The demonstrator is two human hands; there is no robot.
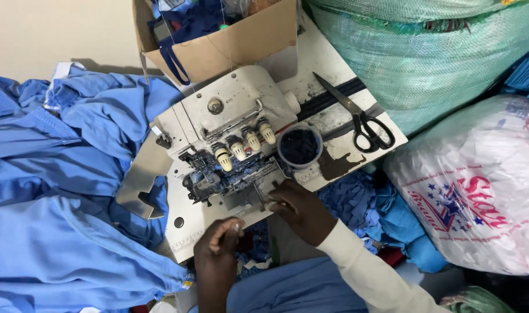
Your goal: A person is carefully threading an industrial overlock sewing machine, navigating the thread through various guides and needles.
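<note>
Blue garments (pixel 55 174), scissors (pixel 357 116) flank the sewing machine (pixel 229 139).

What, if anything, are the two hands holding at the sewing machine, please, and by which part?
The left hand pinches something small and pale at its fingertips, too small to identify. The right hand touches the machine's front edge; any hold there cannot be told.

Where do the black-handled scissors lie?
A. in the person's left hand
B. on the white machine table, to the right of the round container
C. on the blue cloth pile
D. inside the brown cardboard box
B: the black-handled scissors lie flat on the white machine table, right of the round container, in neither hand.
</note>
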